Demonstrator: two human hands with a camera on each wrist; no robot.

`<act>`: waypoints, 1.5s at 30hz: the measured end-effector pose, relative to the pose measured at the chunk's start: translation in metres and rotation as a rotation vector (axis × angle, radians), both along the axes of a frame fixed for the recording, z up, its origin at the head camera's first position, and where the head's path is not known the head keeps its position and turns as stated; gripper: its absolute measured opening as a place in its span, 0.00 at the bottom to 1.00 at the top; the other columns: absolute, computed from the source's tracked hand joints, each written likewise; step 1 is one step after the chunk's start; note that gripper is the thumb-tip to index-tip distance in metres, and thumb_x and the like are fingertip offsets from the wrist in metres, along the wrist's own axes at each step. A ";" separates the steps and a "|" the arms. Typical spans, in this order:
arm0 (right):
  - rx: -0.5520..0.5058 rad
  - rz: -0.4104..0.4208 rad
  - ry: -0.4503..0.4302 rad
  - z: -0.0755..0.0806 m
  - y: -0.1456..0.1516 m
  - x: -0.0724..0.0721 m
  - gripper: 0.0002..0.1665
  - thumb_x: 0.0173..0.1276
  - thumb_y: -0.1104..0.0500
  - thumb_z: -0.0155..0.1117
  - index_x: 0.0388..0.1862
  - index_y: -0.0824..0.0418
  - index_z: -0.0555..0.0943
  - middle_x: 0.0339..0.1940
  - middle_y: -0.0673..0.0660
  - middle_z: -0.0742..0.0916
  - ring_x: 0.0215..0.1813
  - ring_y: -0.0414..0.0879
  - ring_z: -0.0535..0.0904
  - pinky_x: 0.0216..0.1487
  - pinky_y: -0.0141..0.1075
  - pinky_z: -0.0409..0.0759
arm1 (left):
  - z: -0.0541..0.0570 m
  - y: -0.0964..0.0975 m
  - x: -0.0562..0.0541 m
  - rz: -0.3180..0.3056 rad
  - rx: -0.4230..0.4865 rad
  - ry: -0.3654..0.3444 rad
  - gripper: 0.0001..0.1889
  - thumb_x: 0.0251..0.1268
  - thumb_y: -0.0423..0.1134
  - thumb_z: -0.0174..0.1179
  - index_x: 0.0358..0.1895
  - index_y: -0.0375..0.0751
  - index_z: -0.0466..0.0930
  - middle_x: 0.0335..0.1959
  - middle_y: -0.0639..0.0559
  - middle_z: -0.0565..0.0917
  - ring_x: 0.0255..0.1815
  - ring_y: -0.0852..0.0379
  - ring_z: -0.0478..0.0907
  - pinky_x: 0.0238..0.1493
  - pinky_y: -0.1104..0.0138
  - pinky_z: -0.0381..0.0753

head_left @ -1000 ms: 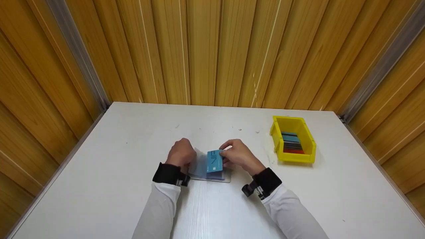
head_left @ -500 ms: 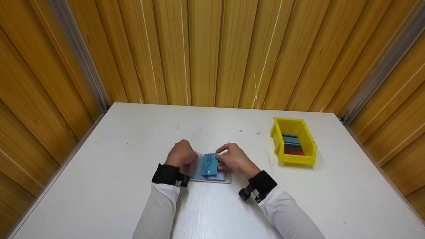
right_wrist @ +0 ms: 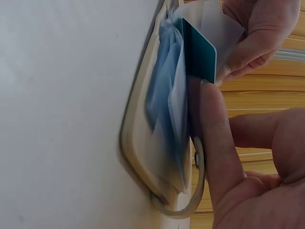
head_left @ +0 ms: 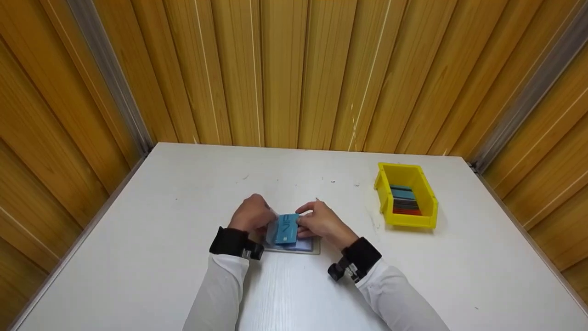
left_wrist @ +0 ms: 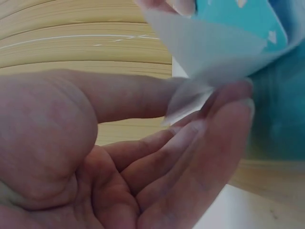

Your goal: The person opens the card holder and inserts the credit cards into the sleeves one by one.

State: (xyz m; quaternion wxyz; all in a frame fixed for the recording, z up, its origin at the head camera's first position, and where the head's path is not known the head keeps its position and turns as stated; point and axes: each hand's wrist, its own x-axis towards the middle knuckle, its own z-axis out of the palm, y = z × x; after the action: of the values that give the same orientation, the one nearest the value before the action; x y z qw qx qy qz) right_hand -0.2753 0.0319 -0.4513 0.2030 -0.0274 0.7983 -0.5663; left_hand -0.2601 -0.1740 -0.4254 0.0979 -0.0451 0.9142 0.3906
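Note:
A card holder [head_left: 316,251] with clear plastic sleeves lies opened on the white table, between both hands. My left hand [head_left: 251,214] pinches the edge of one clear sleeve [left_wrist: 205,43] between thumb and fingers and lifts it. A blue card [head_left: 286,228] marked VIP is pinched at its right edge by my right hand [head_left: 324,224]. In the left wrist view, part of the card shows behind the translucent sleeve. The right wrist view shows the holder's beige cover, its stacked bluish sleeves [right_wrist: 167,95] and a snap strap [right_wrist: 196,198] curving beside the right fingers.
A yellow bin [head_left: 410,220] stands at the right of the table, with a stack of blue, dark and red cards [head_left: 403,195] inside. Wood-patterned panels [head_left: 285,73] rise behind the table's far edge and on both sides.
My right hand has moved left and slightly toward me, bringing the blue card over the lifted sleeve near my left hand. The left hand keeps hold of the sleeve, nearly in place.

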 end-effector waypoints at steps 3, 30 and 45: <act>-0.003 0.000 -0.018 0.000 0.000 0.000 0.21 0.75 0.69 0.61 0.66 0.70 0.80 0.37 0.58 0.89 0.29 0.40 0.88 0.34 0.30 0.89 | -0.001 0.000 -0.001 0.004 0.001 -0.005 0.14 0.61 0.34 0.68 0.47 0.31 0.90 0.36 0.41 0.90 0.34 0.50 0.83 0.38 0.62 0.80; -0.026 0.031 -0.047 -0.001 -0.001 0.003 0.20 0.77 0.69 0.63 0.65 0.75 0.79 0.43 0.62 0.93 0.39 0.42 0.91 0.44 0.34 0.92 | -0.004 0.000 0.000 -0.028 -0.031 0.015 0.16 0.60 0.40 0.75 0.46 0.31 0.92 0.43 0.41 0.93 0.38 0.51 0.82 0.50 0.57 0.87; -0.001 0.025 0.021 -0.003 -0.003 0.003 0.18 0.78 0.66 0.64 0.62 0.72 0.85 0.46 0.62 0.94 0.38 0.41 0.92 0.44 0.33 0.92 | -0.001 0.004 0.000 -0.027 0.023 -0.003 0.22 0.63 0.42 0.77 0.54 0.28 0.89 0.48 0.38 0.92 0.43 0.50 0.85 0.57 0.54 0.88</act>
State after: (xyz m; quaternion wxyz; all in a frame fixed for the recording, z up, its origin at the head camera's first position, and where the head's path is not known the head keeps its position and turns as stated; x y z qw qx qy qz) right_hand -0.2727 0.0294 -0.4544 0.2016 -0.0437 0.7998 -0.5637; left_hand -0.2602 -0.1700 -0.4268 0.1048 -0.0323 0.9101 0.3996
